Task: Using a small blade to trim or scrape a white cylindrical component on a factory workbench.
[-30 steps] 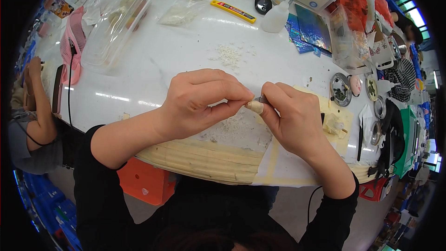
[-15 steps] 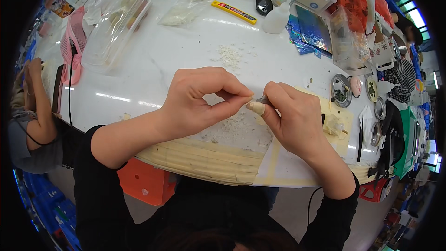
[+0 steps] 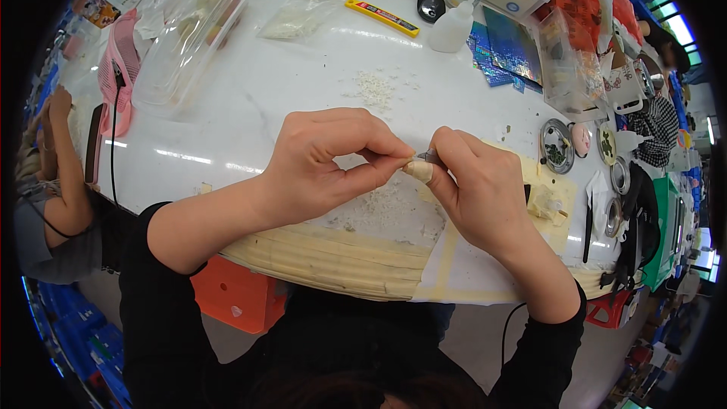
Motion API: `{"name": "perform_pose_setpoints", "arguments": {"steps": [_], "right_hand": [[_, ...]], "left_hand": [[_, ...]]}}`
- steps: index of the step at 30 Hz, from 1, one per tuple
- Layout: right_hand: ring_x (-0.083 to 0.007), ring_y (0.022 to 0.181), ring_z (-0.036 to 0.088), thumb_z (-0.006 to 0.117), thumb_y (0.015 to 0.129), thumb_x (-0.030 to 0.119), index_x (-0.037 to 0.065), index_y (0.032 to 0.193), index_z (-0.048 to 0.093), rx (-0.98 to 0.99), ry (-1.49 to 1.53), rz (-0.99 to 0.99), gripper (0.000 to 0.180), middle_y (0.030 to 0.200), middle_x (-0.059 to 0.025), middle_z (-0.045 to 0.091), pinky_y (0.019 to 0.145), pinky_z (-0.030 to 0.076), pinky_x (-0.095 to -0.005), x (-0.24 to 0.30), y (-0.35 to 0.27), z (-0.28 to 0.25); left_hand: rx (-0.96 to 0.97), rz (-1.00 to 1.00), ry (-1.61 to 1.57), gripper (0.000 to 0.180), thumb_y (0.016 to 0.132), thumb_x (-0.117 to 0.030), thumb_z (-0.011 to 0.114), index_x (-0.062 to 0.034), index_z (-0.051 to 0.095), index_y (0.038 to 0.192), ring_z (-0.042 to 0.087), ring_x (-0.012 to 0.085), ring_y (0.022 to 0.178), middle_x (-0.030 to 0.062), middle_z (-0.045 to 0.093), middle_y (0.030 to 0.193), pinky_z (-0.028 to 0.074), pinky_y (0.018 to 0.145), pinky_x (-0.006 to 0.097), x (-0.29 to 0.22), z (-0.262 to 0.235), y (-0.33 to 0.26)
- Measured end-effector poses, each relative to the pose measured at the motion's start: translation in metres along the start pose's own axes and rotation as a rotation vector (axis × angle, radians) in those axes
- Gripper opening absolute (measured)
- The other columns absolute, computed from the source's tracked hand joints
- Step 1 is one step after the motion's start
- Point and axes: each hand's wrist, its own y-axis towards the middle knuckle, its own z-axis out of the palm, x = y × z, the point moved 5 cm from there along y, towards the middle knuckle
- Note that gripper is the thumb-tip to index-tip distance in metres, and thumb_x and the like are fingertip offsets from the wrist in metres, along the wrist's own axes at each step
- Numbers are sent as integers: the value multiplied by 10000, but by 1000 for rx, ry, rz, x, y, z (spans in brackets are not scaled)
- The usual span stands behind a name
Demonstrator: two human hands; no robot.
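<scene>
My left hand (image 3: 326,163) and my right hand (image 3: 477,185) meet fingertip to fingertip above the near edge of the white table (image 3: 250,98). The right hand pinches a thin metal tool (image 3: 427,156), grey and pointed, and its thumb is wrapped in beige tape. The left thumb and forefinger are pinched together against the tool's tip; whatever tiny piece they hold is hidden. Below the hands lies a scatter of small white beads (image 3: 379,208) on the table.
Another pile of white beads (image 3: 372,89) lies further out. At the back stand a yellow utility knife (image 3: 382,17), a squeeze bottle (image 3: 453,23), a car key (image 3: 430,4) and clear plastic boxes (image 3: 182,45). Small round dishes (image 3: 556,145) sit right. Another person's arm (image 3: 64,167) is at the left.
Both hands stay pinched together at the same spot; the fingers have shifted only slightly.
</scene>
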Motion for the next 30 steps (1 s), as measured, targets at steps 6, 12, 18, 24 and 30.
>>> {"name": "perform_pose_setpoints", "arguments": {"steps": [6,12,18,24,30], "right_hand": [[-256,546,574,686,849,254,92,821,510,20,-6,14,241,661,-44,545,453,424,-365,0,0,0],[-265,553,570,686,838,233,104,831,521,42,-5,7,209,658,-45,545,460,427,-374,1,0,-1],[-273,561,569,679,832,208,98,821,528,73,17,-7,187,652,-50,546,471,425,-391,0,0,-2],[-270,562,572,676,835,202,88,813,529,93,16,-27,187,650,-51,547,472,423,-393,3,0,-3],[-269,586,583,676,823,140,75,826,541,64,56,75,150,688,-53,558,492,440,-381,-12,-1,-10]], "left_hand": [[2,46,52,181,754,88,719,-8,715,907,675,162,726,77,715,819,520,624,248,-3,0,1],[3,74,67,182,749,88,721,-8,713,904,678,174,722,81,711,817,524,613,259,-3,1,1],[20,100,93,184,746,88,721,-11,711,900,678,181,716,85,708,818,527,613,257,-4,1,1],[8,70,67,174,747,89,719,-14,711,888,674,162,707,77,703,809,532,623,250,-3,2,1],[-30,-240,114,53,818,-13,718,6,701,864,641,101,688,59,690,781,508,606,218,30,-10,7]]}}
